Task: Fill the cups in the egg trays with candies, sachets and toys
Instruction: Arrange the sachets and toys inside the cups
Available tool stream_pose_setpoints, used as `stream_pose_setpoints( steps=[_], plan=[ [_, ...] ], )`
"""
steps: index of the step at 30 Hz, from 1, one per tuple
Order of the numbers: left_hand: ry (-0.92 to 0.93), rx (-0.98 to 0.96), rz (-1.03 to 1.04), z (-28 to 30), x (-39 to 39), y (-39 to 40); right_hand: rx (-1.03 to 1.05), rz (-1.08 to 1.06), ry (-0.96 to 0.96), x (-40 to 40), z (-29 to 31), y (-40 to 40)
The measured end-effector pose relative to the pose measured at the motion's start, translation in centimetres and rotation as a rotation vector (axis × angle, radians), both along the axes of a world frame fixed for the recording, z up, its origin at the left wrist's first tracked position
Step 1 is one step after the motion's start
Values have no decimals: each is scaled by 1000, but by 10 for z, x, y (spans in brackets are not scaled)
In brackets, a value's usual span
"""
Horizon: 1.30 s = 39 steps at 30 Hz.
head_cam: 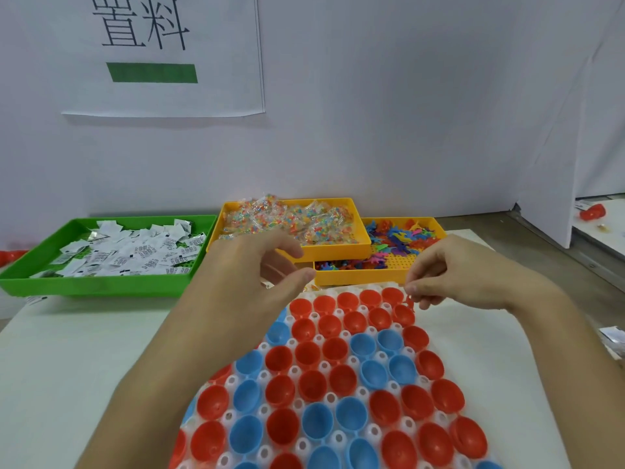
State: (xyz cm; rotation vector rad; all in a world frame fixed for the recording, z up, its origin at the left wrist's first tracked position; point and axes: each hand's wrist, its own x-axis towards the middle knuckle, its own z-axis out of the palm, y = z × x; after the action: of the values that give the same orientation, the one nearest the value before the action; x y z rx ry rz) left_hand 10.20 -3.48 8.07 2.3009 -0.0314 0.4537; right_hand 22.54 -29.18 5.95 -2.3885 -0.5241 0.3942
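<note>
Head view showed a white egg tray [341, 390] on the worktop [67, 367], its red and blue cups [306, 354] all appearing unfilled. Behind it stood 3 bins: a green bin [101, 286] of sachets [135, 255], a yellow bin [338, 250] of bagged candies [291, 218], and a second yellow bin [358, 277] of toys [399, 238]. The right hand [473, 275] pinched a small red toy [409, 301] just above the far-right cups. The left hand [250, 269] hovered over the tray's far edge, fingers loosely spread, holding nothing. For a clean placement, the toy was best lowered over the centre of 1 cup before release, so it would not lodge in the white holes between cups. The left hand was free to fetch a candy meanwhile.
</note>
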Motion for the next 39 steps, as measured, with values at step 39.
stream_pose_setpoints(
  steps=[39],
  plan=[
    [4,23,37,9,-7,24,-142,-30,-31,4,-4,-4]
  ],
)
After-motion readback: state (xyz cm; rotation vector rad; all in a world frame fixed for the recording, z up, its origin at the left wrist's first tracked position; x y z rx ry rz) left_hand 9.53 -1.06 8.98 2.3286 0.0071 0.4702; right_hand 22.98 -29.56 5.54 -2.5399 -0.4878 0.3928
